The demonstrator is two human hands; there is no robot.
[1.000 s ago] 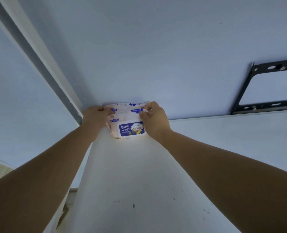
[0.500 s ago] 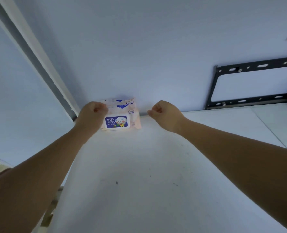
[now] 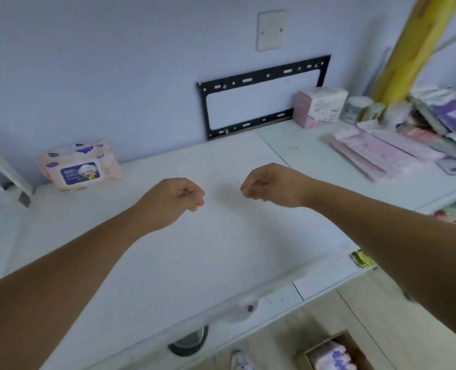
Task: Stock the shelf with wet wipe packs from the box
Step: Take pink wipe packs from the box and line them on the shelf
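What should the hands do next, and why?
Probably reach down to the cardboard box on the floor for more packs. The left hand and right hand hover over the shelf with fingers curled, holding nothing. Only one small stack of wipe packs sits at the back left corner, and the box seems to hold more.

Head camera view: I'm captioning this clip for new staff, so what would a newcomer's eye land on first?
The left hand and right hand, both curled and empty, hang side by side above the middle of the white shelf. Next comes the stack of baby wipe packs at the shelf's far left by the wall, then the black bracket mounted on that wall further right.
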